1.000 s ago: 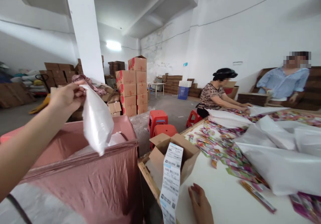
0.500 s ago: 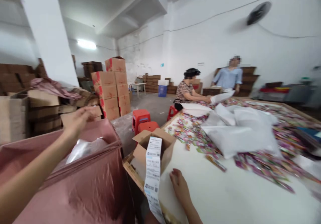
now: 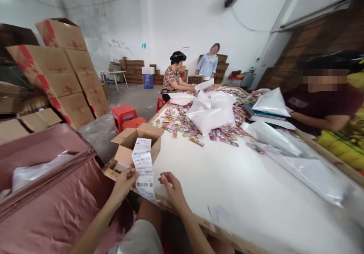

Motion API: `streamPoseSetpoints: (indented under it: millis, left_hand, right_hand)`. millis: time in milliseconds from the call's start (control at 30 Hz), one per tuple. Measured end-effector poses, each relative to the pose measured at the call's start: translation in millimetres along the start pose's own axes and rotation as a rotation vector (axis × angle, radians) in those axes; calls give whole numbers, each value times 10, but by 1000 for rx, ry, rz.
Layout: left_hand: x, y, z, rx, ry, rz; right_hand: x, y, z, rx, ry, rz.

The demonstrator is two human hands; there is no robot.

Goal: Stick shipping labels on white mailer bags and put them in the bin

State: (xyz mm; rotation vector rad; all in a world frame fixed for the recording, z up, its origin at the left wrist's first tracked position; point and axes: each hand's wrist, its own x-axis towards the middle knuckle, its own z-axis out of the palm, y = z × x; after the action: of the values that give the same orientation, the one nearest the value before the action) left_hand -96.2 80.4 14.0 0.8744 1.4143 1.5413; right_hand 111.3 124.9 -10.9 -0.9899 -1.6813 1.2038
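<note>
Table [image 3: 227, 178], near-left corner: left hand [image 3: 123, 183] at labels [image 3: 143, 164], fingers together, hold unclear; right hand [image 3: 173, 191] beside, fingers apart. Likely step: taking labels; next calls for sure pinch.

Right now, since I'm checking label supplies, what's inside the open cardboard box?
A strip of printed labels shows at the mouth of the cardboard box and hangs down its near side. The bottom cannot be seen: the strip and the box's walls cover it.

Label strip [image 3: 144, 166] of smooth paper — box [image 3: 124, 154] of matt cardboard, bags [image 3: 271, 103] of glossy plastic.
</note>
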Motion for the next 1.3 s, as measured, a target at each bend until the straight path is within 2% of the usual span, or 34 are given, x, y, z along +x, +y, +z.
streamPoseSetpoints:
  millis: [133, 200, 267, 333, 400, 533, 700, 833, 967, 1167, 1300]
  left_hand:
    - [144, 346, 104, -186, 72, 42]
    - [223, 524, 172, -255, 97, 72]
    - [260, 643, 254, -297, 77, 86]
    - [230, 675, 344, -307, 3, 63]
    - [146, 618, 430, -283, -93, 6]
    - [-19, 351, 517, -174, -225, -106]
    - [-12, -21, 515, -66, -297, -93]
    - [56, -294, 480, 43, -276, -67]
    - [141, -467, 403, 65, -246, -142]
    - [198, -581, 272, 107, -161, -163]
    - [135, -571, 235, 75, -103, -128]
  right_hand:
    - [-130, -250, 14, 65, -104, -27]
    - [-115, -332, 40, 88, -110, -39]
    - [-63, -380, 55, 107, -74, -42]
    - [-6, -401, 51, 128, -27, -38]
    - [27, -399, 32, 153, 13, -33]
    - [-10, -320, -5, 181, 90, -6]
    - [-134, -146, -25, 173, 218, 53]
    - [-240, -65, -60, 160, 264, 88]
    - [-321, -51, -115, 129, 305, 124]
    - [-419, -23, -186, -84, 331, 157]
    - [-502, -48, -274, -247, 360, 64]
